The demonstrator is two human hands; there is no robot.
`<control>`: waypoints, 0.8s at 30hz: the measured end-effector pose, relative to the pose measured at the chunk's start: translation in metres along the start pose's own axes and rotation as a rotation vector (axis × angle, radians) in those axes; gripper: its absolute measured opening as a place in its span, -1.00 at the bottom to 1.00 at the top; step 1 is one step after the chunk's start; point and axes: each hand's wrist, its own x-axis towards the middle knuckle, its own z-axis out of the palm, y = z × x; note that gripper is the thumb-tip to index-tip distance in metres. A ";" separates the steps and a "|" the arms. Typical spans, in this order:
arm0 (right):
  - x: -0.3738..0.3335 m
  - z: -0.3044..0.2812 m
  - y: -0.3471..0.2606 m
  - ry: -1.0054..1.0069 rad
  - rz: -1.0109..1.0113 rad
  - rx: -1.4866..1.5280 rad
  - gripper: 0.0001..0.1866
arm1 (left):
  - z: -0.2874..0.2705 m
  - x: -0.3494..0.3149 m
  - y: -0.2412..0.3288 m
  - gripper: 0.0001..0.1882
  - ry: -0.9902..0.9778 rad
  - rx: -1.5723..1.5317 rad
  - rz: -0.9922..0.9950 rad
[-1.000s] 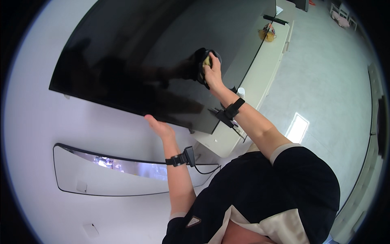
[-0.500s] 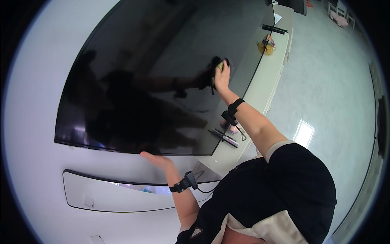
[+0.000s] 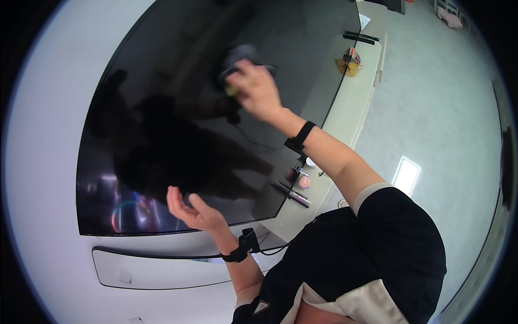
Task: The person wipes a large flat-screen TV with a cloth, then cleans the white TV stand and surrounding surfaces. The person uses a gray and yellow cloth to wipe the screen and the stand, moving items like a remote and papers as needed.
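A large black television screen [image 3: 178,59] fills the upper left, its glossy face full of dark reflections. My right hand [image 3: 256,93] is closed on a dark cloth [image 3: 236,60] and holds it against the screen; motion blurs the fingers, and a yellow-green patch shows beneath them. My left hand [image 3: 197,213] is open at the screen's near edge, fingers apart and holding nothing. Its fingertips reach in front of the glass; whether they touch it I cannot tell.
A long white cabinet [image 3: 345,116] runs beside the screen. On it stand yellow cups [image 3: 352,69], a small pink object [image 3: 304,182] and dark slim sticks [image 3: 300,198]. A black-framed wall panel [image 3: 162,270] is at the lower left. Pale floor [image 3: 431,108] lies right.
My right hand has swept the cloth left and a little upward across the screen. My left hand has lifted slightly leftward, fingers now spread. The television's near edge appears lower in view.
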 end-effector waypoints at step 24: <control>-0.077 0.008 0.109 0.188 0.475 -0.010 -0.45 | 0.090 -0.033 -0.006 -0.59 -0.330 -0.526 -0.786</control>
